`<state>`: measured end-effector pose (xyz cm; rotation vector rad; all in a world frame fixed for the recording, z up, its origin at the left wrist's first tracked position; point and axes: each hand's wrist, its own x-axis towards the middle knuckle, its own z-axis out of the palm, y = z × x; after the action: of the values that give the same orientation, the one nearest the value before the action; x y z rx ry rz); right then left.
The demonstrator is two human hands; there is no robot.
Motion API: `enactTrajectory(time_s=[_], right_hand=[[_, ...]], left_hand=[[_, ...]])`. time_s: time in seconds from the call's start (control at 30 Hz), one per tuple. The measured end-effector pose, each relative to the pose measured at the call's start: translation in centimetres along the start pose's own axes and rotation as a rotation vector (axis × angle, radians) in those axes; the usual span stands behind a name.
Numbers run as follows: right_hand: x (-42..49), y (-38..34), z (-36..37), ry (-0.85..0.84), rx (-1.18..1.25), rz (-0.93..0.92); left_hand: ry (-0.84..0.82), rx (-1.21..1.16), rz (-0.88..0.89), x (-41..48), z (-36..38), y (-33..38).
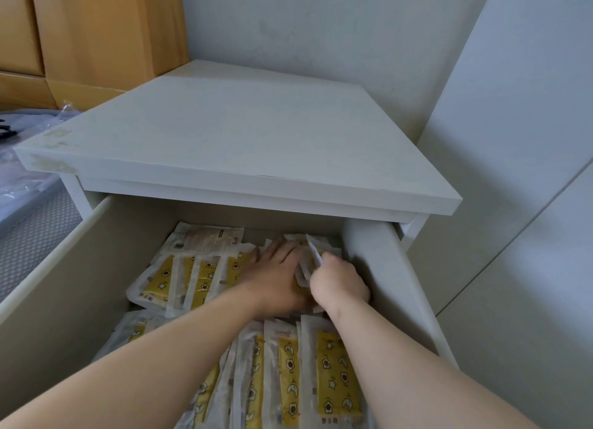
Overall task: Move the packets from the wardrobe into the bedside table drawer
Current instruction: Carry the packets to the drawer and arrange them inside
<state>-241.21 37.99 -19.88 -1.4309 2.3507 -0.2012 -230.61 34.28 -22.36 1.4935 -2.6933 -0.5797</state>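
Note:
The white bedside table's drawer (378, 268) is pulled out toward me and holds several white packets with yellow patterned fronts (333, 374). Both of my arms reach into its far right corner. My left hand (276, 274) lies flat with straight fingers on a stack of packets (192, 274) at the back. My right hand (340, 284) is curled around the edges of a small bunch of packets (313, 252) standing between the two hands. The wardrobe is out of view.
The bedside table top (240, 139) overhangs the back of the drawer. A white wall and panel (513, 172) stand close on the right. On the left lie a grey patterned bed surface (32, 236) with clear plastic, and wooden panels (96, 27) behind.

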Motion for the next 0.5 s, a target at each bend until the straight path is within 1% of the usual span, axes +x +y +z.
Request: enactTrajectory(time_s=[0.07, 0.17, 0.2, 0.3, 0.33, 0.4, 0.5], right_hand=[[-0.1, 0.0, -0.2, -0.007, 0.023, 0.031], [-0.6, 0.0, -0.2, -0.016, -0.037, -0.007], [-0.6, 0.0, -0.2, -0.054, -0.052, -0.025], [-0.9, 0.1, -0.1, -0.253, -0.088, -0.042], [-0.9, 0.2, 0.0, -0.292, -0.111, -0.044], [-1.0, 0.4, 0.0, -0.29, -0.156, -0.058], [-1.2, 0.7, -0.4, -0.21, -0.209, -0.106]], left_hand=[[-0.066, 0.055, -0.005, 0.2, 0.6, 0.1], [-0.027, 0.148, 0.024, 0.2, 1.5, -0.3], [-0.016, 0.155, 0.034, 0.1, 1.6, -0.5], [0.024, 0.144, 0.065, -0.1, 1.6, -1.1], [0.037, 0.136, 0.076, -0.1, 1.5, -1.2], [0.04, 0.12, 0.096, -0.2, 1.4, -1.3], [0.018, 0.089, 0.112, -0.4, 1.1, -1.5]])
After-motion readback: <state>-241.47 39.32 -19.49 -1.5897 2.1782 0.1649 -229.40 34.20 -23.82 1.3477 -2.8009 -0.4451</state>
